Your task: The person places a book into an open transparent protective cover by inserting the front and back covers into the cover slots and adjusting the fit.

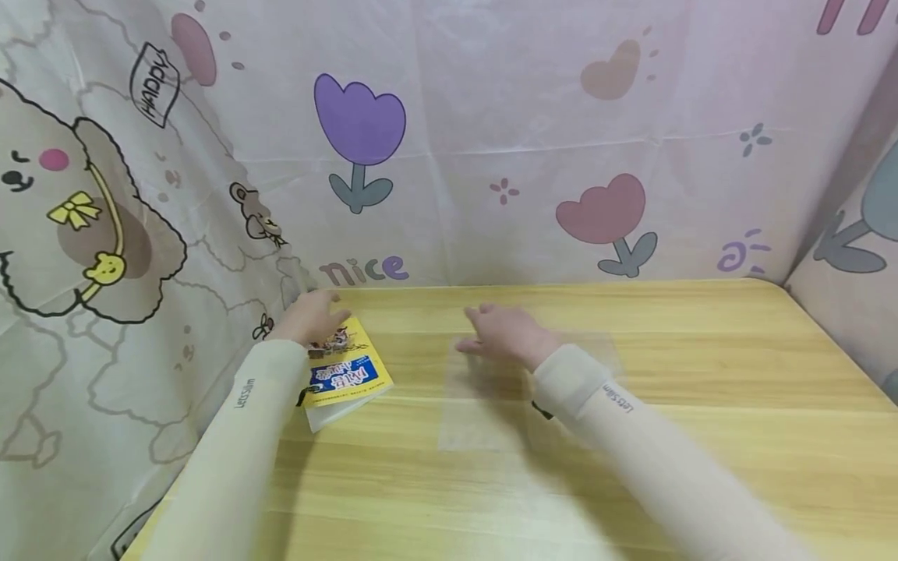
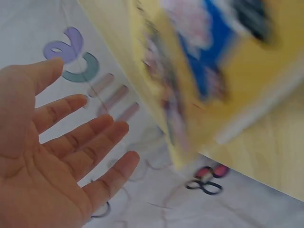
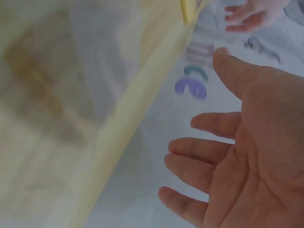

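A yellow paperback book (image 1: 375, 366) with a blue title panel lies at the left of the table. My left hand (image 1: 309, 315) is over its far left corner, fingers spread and loosely bent. The left wrist view shows that palm (image 2: 47, 166) beside the blurred book (image 2: 266, 80), with nothing held. To the right, a clear, thin plastic sheet (image 1: 470, 417) lies flat on the wood. Above its far part is my right hand (image 1: 508, 335), fingers extended and holding nothing. My right forearm hides part of the sheet; its outline on that side is hard to make out.
The light wooden table (image 1: 701, 374) meets a printed cloth (image 1: 456, 156) at its back, with more cloth along the left and right sides. A small dark spot (image 1: 542, 410) shows beside my right sleeve; its kind cannot be made out.
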A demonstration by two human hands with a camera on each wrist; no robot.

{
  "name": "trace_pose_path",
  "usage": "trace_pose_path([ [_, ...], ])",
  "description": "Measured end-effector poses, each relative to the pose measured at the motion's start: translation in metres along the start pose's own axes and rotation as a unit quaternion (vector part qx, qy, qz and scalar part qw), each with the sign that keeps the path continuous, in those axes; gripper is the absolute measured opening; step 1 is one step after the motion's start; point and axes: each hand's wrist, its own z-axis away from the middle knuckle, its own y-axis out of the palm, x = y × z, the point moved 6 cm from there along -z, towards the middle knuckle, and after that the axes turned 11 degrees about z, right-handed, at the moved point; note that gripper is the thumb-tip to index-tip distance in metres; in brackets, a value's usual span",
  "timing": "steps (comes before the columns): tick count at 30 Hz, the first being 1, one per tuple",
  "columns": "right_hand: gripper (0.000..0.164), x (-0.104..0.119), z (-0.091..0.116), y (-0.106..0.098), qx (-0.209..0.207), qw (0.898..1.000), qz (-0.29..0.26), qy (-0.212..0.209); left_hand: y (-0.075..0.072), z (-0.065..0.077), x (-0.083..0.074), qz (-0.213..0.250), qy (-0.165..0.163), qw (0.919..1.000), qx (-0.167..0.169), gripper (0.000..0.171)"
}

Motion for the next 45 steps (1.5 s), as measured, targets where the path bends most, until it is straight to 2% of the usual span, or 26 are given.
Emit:
trace_pose_path([
  [4,0.073,0.028,-0.004,0.005,0.001,1.000,0.005,-0.028,0.001,0.006,0.027,-0.002,-0.027,0.9996,0.003,0.059],
  [7,0.062,0.048,-0.007,0.008,-0.004,0.999,0.005,-0.052,0.003,0.010,0.044,-0.003,-0.041,0.9991,0.012,0.058],
  [11,0.049,0.072,-0.013,0.011,-0.006,0.997,0.013,-0.071,0.008,0.014,0.058,-0.005,-0.046,0.9988,0.016,0.058],
  [21,0.028,0.122,-0.029,0.019,0.016,0.995,0.033,-0.093,0.019,0.023,0.067,0.006,-0.016,0.9997,0.020,0.050],
  [27,0.027,0.141,-0.032,0.025,0.028,0.993,0.047,-0.100,0.030,0.022,0.077,0.020,-0.028,0.9988,0.034,0.053],
  [33,0.027,0.148,-0.031,0.028,0.039,0.994,0.032,-0.099,0.034,0.022,0.082,0.026,-0.030,0.9986,0.034,0.047],
  [39,0.030,0.149,-0.030,0.027,0.025,0.992,0.060,-0.106,0.035,0.022,0.079,0.032,-0.032,0.9984,0.033,0.045],
  [45,0.026,0.152,-0.030,0.026,0.021,0.989,0.082,-0.121,0.035,0.023,0.077,0.031,-0.038,0.9982,0.033,0.045],
])
